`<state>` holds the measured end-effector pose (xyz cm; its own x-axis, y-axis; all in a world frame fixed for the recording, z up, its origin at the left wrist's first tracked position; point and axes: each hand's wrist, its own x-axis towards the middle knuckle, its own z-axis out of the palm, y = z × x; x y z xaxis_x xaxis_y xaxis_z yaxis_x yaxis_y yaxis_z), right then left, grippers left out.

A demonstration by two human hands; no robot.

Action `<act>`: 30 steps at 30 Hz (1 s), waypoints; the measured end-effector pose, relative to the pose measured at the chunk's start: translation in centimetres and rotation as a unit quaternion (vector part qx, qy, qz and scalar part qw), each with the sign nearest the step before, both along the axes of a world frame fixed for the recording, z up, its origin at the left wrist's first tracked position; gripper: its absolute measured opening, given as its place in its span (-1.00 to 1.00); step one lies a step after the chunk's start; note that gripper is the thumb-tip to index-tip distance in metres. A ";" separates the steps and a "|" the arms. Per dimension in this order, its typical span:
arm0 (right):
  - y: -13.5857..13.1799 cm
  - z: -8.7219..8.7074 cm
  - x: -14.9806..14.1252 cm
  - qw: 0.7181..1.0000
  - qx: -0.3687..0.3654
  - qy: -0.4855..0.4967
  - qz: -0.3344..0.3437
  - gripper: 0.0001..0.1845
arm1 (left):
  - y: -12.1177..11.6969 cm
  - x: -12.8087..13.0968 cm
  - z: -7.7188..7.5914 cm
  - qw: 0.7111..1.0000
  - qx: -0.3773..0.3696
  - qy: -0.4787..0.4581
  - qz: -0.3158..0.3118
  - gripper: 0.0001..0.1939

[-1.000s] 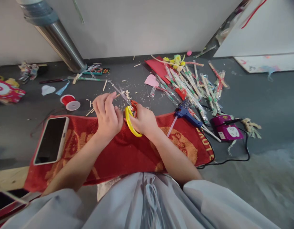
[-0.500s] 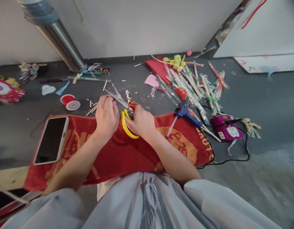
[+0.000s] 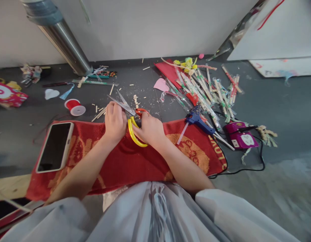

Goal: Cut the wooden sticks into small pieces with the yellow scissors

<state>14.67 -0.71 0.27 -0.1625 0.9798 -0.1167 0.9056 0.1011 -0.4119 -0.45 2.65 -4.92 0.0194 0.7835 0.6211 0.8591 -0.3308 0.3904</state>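
Note:
My right hand (image 3: 150, 129) is closed round the handles of a pair of scissors (image 3: 125, 106) with one orange and one yellow grip. The metal blades are parted and point up and left, over the grey surface. Close beside them, my left hand (image 3: 115, 121) has its fingers curled together under the lower blade; whatever they pinch is hidden. Small cut pieces of stick (image 3: 135, 101) and pale crumbs lie just beyond the scissors. Several longer thin sticks (image 3: 98, 115) rest left of my left hand. Both wrists are above a red towel (image 3: 125, 168).
On the towel's left lies a phone (image 3: 55, 147), with a red ribbon spool (image 3: 74, 107) beyond it. A blue glue gun (image 3: 198, 121) rests at right near wrapped sticks (image 3: 198, 90) and a purple power adapter (image 3: 240, 135) with a cable. A metal post (image 3: 67, 47) stands at back left.
My left hand has shifted slightly right, and the scissors' blades have opened a little wider. My right hand keeps its hold on the handles.

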 end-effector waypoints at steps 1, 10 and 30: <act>0.0 0.1 0.1 1.000 -0.005 0.000 0.004 -0.48 | 0.1 0.0 -0.1 1.000 0.005 0.002 0.001 -0.84; 0.2 0.3 0.4 0.999 -0.010 0.000 0.033 -0.47 | 0.5 -0.7 -0.2 0.999 0.030 0.018 -0.005 -0.80; 0.8 -0.1 1.2 0.997 -0.008 0.022 0.077 -0.48 | 0.4 -1.2 0.1 0.998 0.034 -0.011 -0.050 -0.78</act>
